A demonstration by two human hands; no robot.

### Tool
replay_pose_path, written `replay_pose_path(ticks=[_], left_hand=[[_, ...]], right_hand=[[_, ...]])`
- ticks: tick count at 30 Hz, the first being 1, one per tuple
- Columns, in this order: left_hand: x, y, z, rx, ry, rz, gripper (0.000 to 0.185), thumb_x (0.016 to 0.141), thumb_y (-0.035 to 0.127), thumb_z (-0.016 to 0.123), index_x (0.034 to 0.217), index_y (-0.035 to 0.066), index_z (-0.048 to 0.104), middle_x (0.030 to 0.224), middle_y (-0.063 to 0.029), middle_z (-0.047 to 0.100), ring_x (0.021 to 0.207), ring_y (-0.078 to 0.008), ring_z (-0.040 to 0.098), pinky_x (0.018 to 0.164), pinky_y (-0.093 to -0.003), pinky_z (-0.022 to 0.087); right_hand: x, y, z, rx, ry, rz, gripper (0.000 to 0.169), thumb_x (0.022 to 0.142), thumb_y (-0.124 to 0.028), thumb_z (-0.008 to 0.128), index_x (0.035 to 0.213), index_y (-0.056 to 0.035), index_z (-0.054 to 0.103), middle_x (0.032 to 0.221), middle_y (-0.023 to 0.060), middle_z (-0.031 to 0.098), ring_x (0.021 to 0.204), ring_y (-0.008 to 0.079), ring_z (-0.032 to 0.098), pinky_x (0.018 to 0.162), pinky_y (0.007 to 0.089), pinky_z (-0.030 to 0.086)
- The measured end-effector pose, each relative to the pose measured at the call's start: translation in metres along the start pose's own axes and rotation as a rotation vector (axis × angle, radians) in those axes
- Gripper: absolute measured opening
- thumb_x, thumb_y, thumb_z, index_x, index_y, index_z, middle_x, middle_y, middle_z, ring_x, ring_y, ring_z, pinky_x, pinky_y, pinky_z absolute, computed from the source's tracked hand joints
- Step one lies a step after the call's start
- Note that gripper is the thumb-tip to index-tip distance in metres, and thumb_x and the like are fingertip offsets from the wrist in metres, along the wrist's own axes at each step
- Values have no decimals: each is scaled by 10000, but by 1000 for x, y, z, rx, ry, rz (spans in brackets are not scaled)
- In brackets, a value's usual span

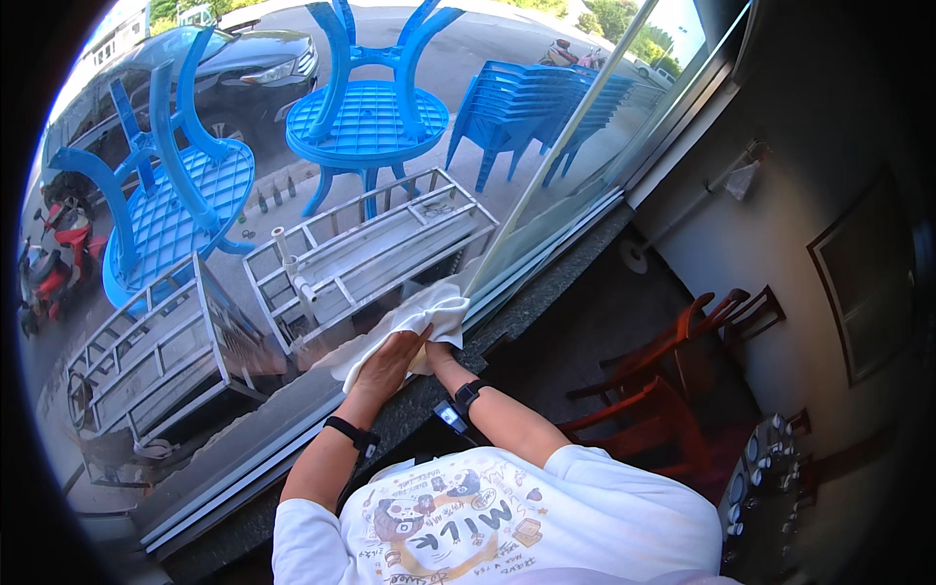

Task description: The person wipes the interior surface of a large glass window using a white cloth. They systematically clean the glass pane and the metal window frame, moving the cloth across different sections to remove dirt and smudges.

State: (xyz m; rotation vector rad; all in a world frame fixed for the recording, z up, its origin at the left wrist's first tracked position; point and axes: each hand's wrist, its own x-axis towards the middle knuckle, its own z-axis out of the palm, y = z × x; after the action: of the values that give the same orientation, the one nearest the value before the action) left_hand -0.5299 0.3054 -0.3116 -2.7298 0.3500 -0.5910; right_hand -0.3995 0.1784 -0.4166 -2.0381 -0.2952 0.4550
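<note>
A bunched white cloth [439, 314] lies against the window glass [322, 365], just above the sliding track of the frame. My left hand [391, 355] is pressed on the cloth with its fingers stretched forward. Close beside it, my right hand [437, 356] grips the cloth's near side, its fingers partly hidden in the folds. Below both hands runs a dark speckled stone sill [548, 274]. I wear a black band on each wrist.
An upright window frame bar [563, 139] rises right of the cloth. Outside stand metal-framed carts [373, 256], upturned blue plastic tables [365, 121] and stacked blue chairs [512, 110]. Indoors, red-brown wooden chairs [658, 417] and a table with dishes [738, 497] stand to the right.
</note>
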Motion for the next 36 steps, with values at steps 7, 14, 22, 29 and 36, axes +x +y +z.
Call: replay_pose_path(ticks=[7, 14, 22, 29, 36], left_hand=[[-33, 12, 28, -234, -62, -35, 756, 853, 109, 517, 1575, 92, 297, 1402, -35, 517, 1329, -171, 450, 1139, -293, 329], [-86, 17, 54, -413, -81, -90, 750, 840, 65, 539, 1563, 138, 355, 1314, -29, 583, 1280, -187, 503, 1123, -291, 374], [-171, 17, 58, -249, -295, -100, 746, 891, 128, 504, 1594, 149, 258, 1482, -13, 514, 1388, -106, 449, 1198, -279, 249], [-211, 24, 48, -328, -345, -246, 727, 888, 111, 492, 1584, 159, 291, 1514, -10, 486, 1432, -137, 398, 1216, -333, 225], [-240, 36, 31, -470, -364, -470, 814, 845, 148, 632, 1581, 136, 284, 1526, -46, 465, 1436, -222, 390, 1229, -410, 231]], right_hand=[[-11, 43, 22, 563, -283, 370, 711, 991, -582, 454, 1525, -124, 353, 1571, 154, 361, 1450, 324, 331, 1183, 480, 261], [-29, 27, 41, 651, -591, 495, 688, 997, -615, 438, 1535, -191, 373, 1537, 53, 435, 1382, 239, 418, 1135, 455, 324], [-60, 18, 89, 658, -706, 532, 672, 998, -599, 450, 1528, -190, 387, 1525, 50, 448, 1367, 235, 433, 1129, 452, 333], [-83, 3, 123, 630, -770, 524, 658, 1000, -585, 462, 1522, -189, 399, 1514, 48, 459, 1354, 231, 447, 1124, 449, 340], [-106, -15, 159, 603, -845, 503, 645, 1001, -572, 473, 1515, -188, 412, 1504, 46, 471, 1342, 227, 460, 1120, 447, 347]])
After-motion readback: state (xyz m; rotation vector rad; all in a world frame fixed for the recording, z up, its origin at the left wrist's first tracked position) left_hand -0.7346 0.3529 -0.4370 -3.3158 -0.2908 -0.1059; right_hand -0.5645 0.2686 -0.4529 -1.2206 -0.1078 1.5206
